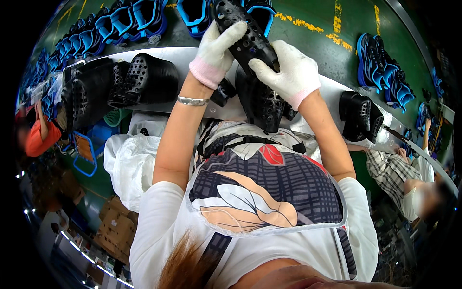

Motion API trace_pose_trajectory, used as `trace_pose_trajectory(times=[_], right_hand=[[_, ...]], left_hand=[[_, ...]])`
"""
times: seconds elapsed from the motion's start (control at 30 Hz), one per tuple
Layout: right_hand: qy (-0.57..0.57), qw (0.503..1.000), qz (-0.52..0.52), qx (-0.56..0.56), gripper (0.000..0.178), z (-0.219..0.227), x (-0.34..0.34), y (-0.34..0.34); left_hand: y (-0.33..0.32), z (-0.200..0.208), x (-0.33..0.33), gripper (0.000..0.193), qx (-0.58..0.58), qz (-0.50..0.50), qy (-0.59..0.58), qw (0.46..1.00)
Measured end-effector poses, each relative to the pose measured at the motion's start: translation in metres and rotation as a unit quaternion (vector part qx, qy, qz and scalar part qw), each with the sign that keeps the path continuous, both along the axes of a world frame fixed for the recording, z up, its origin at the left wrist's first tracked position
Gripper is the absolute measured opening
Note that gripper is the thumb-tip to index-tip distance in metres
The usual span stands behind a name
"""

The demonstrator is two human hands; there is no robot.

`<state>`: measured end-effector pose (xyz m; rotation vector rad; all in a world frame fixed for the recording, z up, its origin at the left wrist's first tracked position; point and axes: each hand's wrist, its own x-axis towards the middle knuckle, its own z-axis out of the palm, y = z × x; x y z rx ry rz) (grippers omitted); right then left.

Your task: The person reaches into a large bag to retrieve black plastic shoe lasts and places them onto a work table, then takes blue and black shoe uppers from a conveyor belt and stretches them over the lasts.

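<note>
Both my hands wear white gloves with pink cuffs. Between them they hold a black clog (pixel 248 45) with round holes, tilted up over the far side of the bench. My left hand (pixel 214 54) closes on its left side, the thumb lying across the top. My right hand (pixel 288 72) grips its lower right end between thumb and fingers. Beneath my hands, another black clog (pixel 262 103) lies on the pale metal bench (pixel 219 111), close to my apron. A small black piece (pixel 223 91) sits beside it, partly hidden by my left wrist.
More black clogs (pixel 149 79) stand on the bench at left, and others (pixel 361 115) at right. Rows of dark blue-rimmed shoes (pixel 130 21) line the green floor beyond. White sacking (pixel 130 164) hangs left of me. Another person (pixel 399 173) sits at right, and one in orange (pixel 43 130) at far left.
</note>
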<state>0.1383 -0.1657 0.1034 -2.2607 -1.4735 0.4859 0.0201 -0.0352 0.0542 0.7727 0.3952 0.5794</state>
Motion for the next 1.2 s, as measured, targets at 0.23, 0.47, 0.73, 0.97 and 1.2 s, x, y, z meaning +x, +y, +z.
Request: trace_pose_trajectory(times=[0.23, 0.47, 0.73, 0.97, 1.2], right_hand=[[0.138, 0.987, -0.068, -0.047, 0.052, -0.008, 0.019, 0.01], [0.14, 0.969, -0.063, -0.191, 0.057, -0.027, 0.081, 0.017], [-0.007, 0.963, -0.025, -0.268, 0.061, -0.054, 0.105, 0.092], [-0.057, 0.943, -0.081, -0.318, 0.043, -0.137, 0.087, 0.164], [-0.069, 0.927, -0.068, -0.362, 0.037, -0.224, 0.121, 0.169]], left_hand=[[0.016, -0.023, 0.014, 0.032, -0.006, -0.077, 0.09, 0.993], [0.031, -0.078, 0.016, 0.041, 0.49, -0.177, 0.272, 0.809], [0.021, -0.119, 0.068, 0.024, 0.64, -0.165, 0.384, 0.645], [0.037, -0.106, 0.092, 0.036, 0.532, -0.319, 0.476, 0.623], [0.053, -0.11, 0.115, 0.041, 0.513, -0.425, 0.491, 0.561]])
